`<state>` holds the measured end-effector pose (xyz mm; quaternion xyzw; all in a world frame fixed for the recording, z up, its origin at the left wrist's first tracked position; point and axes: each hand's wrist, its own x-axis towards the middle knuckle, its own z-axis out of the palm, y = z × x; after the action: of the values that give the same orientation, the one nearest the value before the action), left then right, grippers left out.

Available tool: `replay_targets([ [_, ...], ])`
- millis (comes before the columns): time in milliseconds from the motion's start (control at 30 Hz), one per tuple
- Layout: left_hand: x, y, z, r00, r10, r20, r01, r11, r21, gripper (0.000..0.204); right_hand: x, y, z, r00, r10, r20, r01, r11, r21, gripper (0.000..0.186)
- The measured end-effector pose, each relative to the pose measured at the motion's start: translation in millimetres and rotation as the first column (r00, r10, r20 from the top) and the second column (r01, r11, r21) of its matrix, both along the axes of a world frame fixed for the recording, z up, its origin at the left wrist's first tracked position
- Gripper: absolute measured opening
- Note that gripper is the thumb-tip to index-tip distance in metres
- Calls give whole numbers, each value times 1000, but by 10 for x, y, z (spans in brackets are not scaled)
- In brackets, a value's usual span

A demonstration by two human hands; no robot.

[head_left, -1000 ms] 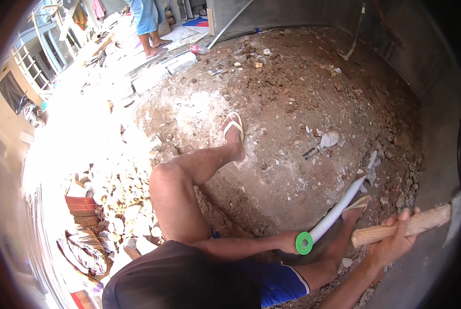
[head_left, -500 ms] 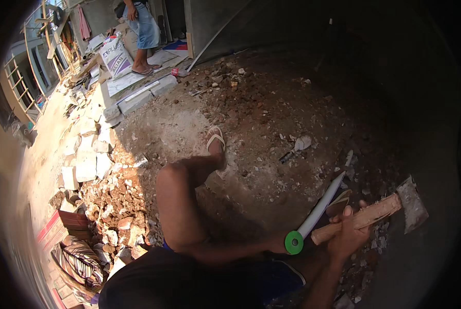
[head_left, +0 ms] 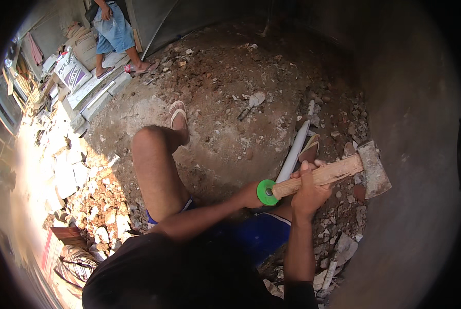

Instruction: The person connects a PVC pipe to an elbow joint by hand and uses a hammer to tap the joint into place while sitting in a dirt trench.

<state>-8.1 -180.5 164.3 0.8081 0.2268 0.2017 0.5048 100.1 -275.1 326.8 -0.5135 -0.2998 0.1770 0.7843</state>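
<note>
My right hand (head_left: 313,193) is wrapped around the thick wooden handle of a hatchet (head_left: 333,172), whose wide, worn metal head (head_left: 374,170) points right. The handle's butt end overlaps a green disc with a dark centre, which looks like the hand guard of a chisel (head_left: 266,192). Just behind that disc, my left hand (head_left: 250,195) is closed; the chisel's shaft and most of my fingers are hidden. A white pipe (head_left: 296,149) slants over the ground beyond the disc, beside my right sandalled foot (head_left: 309,152).
Rubble (head_left: 344,250) lies along the grey wall (head_left: 405,216) on my right. A trowel-like tool (head_left: 252,104) rests on the dirt ahead. Broken blocks and stones (head_left: 104,206) pile up at left. Far left, a co-worker (head_left: 114,31) stands near a white sack (head_left: 71,70).
The view has swung rightward and down. The hatchet's butt has come closer to the green disc. The co-worker's feet, together before, are now apart, one stepped toward the right.
</note>
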Motion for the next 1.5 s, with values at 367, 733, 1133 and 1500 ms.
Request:
replay_targets([
  [367,561,200,646,996,-84,42,80,992,96,36,354,-141,-352,984,71,-161,-118,946,-301,44],
  [733,1026,519,324,971,-117,-206,126,992,30,50,797,196,-869,988,42,-148,-120,811,-573,46],
  [1133,693,249,-3244,802,-50,-595,-131,957,-258,60,1405,813,-1259,978,-182,-104,80,782,-618,47],
  [1500,639,252,-3220,746,-94,-660,-275,859,-433,22,1219,1128,-1437,962,-236,-135,102,774,-625,46],
])
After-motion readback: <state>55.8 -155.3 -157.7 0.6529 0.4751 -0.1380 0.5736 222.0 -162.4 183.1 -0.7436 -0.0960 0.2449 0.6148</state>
